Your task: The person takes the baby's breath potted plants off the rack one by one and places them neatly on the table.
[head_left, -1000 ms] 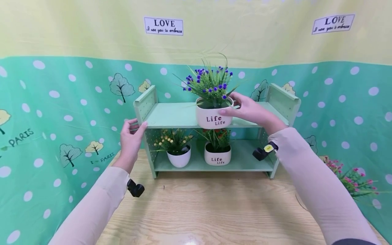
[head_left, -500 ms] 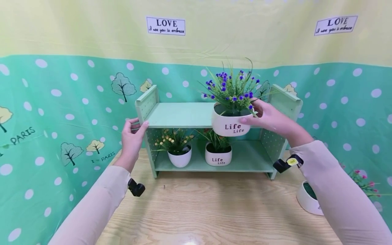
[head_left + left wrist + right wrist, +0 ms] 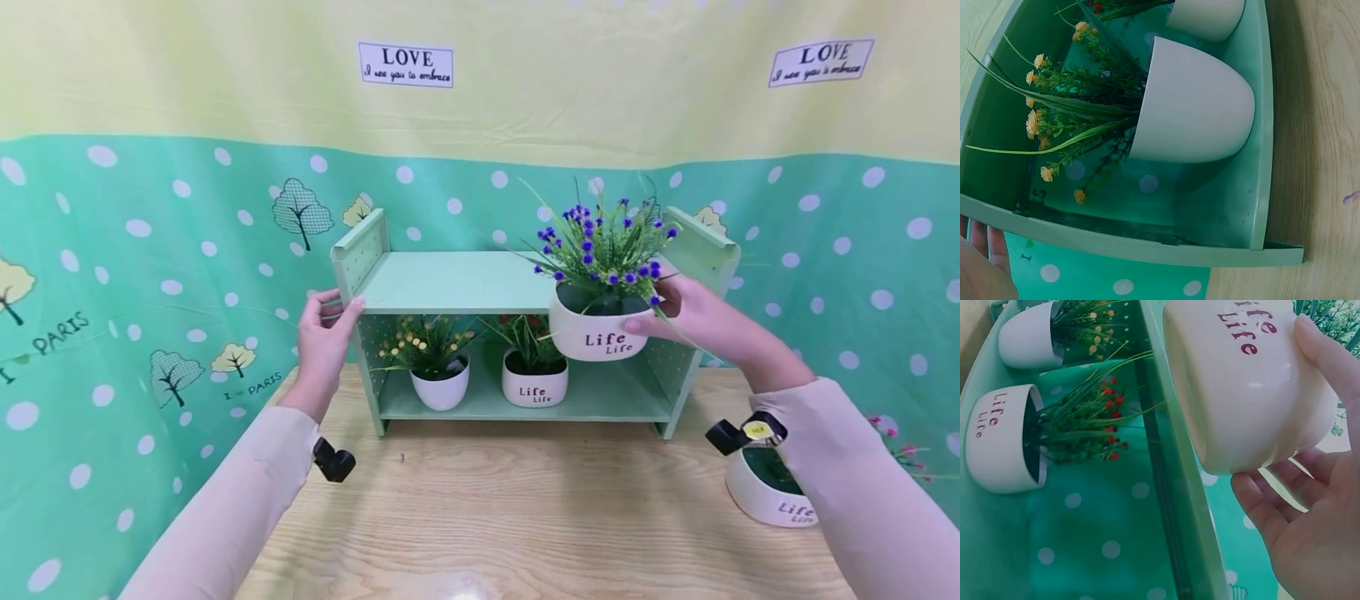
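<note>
In the head view my right hand grips the right end of a white "Life" flowerpot with purple flowers. The pot is held in front of the upper board's right part, overlapping its front edge. The right wrist view shows the thumb on the printed side and the fingers under and behind the pot. My left hand holds the left side panel of a green two-tier shelf, thumb at its front edge and fingers round the outside. Only part of that hand shows in the left wrist view.
On the lower board stand a round white pot with yellow flowers and a "Life" pot with red flowers. Another white pot, with pink flowers, stands on the wooden table at right, partly behind my sleeve.
My right hand has carried the purple-flowered pot rightward and down from the middle of the upper board. The pink-flowered pot has come into view from behind the sleeve. My left hand stays in place.
</note>
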{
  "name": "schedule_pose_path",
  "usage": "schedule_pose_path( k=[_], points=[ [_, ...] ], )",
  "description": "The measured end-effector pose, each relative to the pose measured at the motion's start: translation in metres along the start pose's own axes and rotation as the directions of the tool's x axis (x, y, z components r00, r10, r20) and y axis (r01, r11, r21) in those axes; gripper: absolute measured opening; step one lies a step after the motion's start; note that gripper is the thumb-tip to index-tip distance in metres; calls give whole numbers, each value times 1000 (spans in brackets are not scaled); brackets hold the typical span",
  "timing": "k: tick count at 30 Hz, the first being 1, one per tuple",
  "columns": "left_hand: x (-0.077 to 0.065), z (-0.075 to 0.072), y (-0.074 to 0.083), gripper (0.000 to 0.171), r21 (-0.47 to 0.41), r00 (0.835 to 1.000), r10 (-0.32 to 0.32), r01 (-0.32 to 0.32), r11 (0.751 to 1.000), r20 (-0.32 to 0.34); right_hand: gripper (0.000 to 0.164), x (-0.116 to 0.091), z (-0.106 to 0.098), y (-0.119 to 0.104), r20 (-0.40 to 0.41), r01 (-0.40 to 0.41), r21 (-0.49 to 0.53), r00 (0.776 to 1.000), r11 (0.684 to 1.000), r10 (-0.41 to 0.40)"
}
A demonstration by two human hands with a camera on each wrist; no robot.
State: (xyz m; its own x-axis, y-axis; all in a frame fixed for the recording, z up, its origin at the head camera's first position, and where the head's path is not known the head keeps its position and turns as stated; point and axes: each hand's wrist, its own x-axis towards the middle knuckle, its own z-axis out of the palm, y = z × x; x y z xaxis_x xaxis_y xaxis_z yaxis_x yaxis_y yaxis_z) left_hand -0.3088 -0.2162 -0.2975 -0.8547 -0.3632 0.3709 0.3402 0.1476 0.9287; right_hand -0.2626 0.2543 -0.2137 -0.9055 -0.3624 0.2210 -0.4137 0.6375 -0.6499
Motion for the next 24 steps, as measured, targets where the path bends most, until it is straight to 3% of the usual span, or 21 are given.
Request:
schedule_pose_path(
  k=[9, 16, 24],
  points=[
    [0, 0, 0, 48, 15, 1000, 1, -1, 1000, 3, 71, -25, 6, 26, -8, -8, -27, 1000, 1000, 8],
    [0, 0, 1, 47, 5, 1000, -7, 7, 1000, 2, 91, -40, 13, 48, 15, -61, -101, 998, 993, 63],
    [-1, -1, 1, 46, 4, 1000, 0, 0, 1000, -1, 95, -54, 20, 70, 38, -86, -109, 995, 990, 91]
  ],
)
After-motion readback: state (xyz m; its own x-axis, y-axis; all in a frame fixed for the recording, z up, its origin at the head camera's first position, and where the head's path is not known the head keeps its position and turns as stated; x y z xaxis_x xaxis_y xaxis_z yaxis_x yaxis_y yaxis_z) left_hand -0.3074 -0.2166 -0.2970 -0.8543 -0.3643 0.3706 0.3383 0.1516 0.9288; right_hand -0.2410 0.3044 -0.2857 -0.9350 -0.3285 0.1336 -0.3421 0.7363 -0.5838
